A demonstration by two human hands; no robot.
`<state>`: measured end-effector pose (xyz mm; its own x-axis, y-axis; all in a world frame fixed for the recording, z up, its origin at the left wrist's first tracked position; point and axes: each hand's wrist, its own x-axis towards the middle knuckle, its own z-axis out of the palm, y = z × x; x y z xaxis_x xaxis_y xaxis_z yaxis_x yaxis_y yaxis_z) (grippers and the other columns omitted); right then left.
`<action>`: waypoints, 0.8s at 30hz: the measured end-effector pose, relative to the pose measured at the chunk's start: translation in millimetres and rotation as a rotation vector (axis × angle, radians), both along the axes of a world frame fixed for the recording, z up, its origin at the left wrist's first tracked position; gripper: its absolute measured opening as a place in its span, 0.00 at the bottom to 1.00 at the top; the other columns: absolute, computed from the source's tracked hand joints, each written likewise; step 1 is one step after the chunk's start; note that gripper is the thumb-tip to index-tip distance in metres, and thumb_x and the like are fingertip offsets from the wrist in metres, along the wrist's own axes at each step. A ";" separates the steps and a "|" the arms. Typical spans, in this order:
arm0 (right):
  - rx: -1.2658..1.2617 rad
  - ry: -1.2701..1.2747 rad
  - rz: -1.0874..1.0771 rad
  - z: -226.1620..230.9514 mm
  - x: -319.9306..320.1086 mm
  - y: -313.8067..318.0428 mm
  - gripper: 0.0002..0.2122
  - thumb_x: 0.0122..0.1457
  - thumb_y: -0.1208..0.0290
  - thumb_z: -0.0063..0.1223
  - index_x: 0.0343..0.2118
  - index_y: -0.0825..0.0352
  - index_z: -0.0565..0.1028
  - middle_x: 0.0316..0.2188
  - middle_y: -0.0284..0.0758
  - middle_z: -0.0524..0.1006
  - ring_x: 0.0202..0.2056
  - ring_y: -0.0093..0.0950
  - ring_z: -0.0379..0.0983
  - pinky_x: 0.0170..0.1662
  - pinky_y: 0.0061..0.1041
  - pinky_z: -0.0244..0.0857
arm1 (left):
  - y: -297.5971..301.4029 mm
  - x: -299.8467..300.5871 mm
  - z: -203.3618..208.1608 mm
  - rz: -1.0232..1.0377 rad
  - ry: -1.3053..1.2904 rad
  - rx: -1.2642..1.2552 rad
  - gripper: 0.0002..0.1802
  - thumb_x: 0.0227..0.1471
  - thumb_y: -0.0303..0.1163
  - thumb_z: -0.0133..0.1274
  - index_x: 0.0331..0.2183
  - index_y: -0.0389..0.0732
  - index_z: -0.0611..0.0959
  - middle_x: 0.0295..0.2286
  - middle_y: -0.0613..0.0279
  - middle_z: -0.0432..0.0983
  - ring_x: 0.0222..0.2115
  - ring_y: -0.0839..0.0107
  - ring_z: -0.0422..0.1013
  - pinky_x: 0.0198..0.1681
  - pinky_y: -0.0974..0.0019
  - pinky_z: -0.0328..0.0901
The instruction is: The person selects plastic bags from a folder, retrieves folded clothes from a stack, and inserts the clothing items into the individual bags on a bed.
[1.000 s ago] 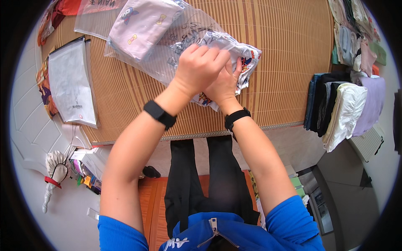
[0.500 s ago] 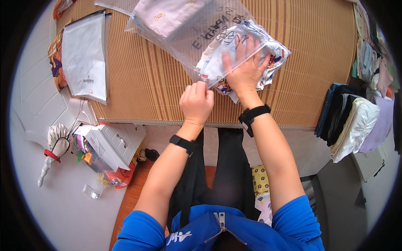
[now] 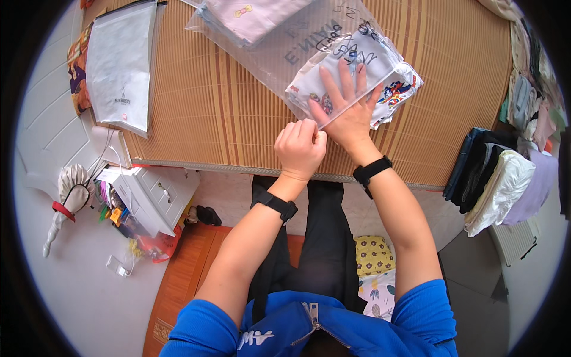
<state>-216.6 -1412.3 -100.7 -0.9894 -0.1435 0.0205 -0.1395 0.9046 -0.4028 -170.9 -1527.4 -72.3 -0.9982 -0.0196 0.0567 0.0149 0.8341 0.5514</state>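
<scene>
A clear plastic bag (image 3: 279, 65) with dark lettering lies slantwise on the striped bamboo mat. My left hand (image 3: 300, 149) is closed in a fist on the bag's near edge, beside its mouth. My right hand (image 3: 348, 116) is open, fingers spread, reaching under the clear film onto a folded white garment (image 3: 397, 92) with colourful cartoon prints. Much of that garment sits inside the bag, while its right part sticks out past the edge. A folded pink cloth (image 3: 262, 15) with a bow print shows at the bag's far end; whether it is inside cannot be told.
A white frosted zip bag (image 3: 121, 71) lies at the mat's left, by an orange patterned cloth (image 3: 77, 74). Folded clothes (image 3: 496, 178) hang over the right side. Below the mat (image 3: 208, 140) at left stands a small white drawer cabinet (image 3: 151, 193).
My left hand has shifted right, closer to my right hand, still gripping the bag's edge. More of the white garment is under the film. The whole view has shifted slightly.
</scene>
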 end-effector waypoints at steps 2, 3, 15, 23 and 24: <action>0.006 -0.013 0.008 2.1 -1.8 -2.1 0.30 0.50 0.49 0.52 0.56 0.55 0.66 0.62 0.40 0.54 0.64 0.44 0.40 0.61 0.53 0.15 | 1.8 -1.0 -5.0 0.014 -0.010 0.033 0.09 0.33 0.22 0.54 0.18 0.43 0.69 0.14 0.65 0.64 0.17 0.64 0.64 0.21 0.62 0.60; 0.001 -0.023 0.023 4.4 -1.0 0.4 0.30 0.50 0.49 0.52 0.56 0.57 0.65 0.62 0.41 0.54 0.64 0.44 0.40 0.61 0.53 0.16 | 0.0 -0.3 -4.9 -0.002 -0.018 0.002 0.09 0.33 0.23 0.54 0.18 0.43 0.69 0.14 0.65 0.64 0.18 0.64 0.64 0.22 0.62 0.60; -0.522 -0.299 -0.773 11.3 53.9 73.2 0.36 0.48 0.60 0.64 0.53 0.75 0.57 0.51 0.48 0.61 0.54 0.39 0.57 0.58 0.35 0.49 | -4.9 23.0 -17.1 0.194 -0.301 0.152 0.13 0.38 0.27 0.56 0.24 0.40 0.67 0.18 0.63 0.63 0.19 0.65 0.64 0.22 0.62 0.62; -1.576 -0.633 -1.103 -10.7 34.8 57.8 0.28 0.51 0.65 0.62 0.51 0.71 0.62 0.48 0.38 0.68 0.48 0.27 0.65 0.53 0.28 0.58 | -7.7 21.7 -43.2 0.460 -0.494 0.677 0.16 0.45 0.26 0.55 0.37 0.32 0.71 0.31 0.56 0.72 0.27 0.72 0.72 0.32 0.69 0.68; -1.688 -0.683 -1.101 -9.2 32.3 59.1 0.25 0.52 0.66 0.61 0.50 0.70 0.64 0.47 0.37 0.70 0.47 0.25 0.67 0.52 0.28 0.59 | -6.7 20.3 -41.3 0.475 -0.519 0.673 0.15 0.46 0.26 0.55 0.37 0.32 0.72 0.31 0.58 0.72 0.28 0.73 0.72 0.33 0.69 0.67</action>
<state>-184.3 -1353.2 -110.0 -0.5399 0.1216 -0.8329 0.5462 -0.7023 -0.4566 -150.6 -1534.1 -113.6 -0.7759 -0.2937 -0.5583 -0.6208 0.1983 0.7585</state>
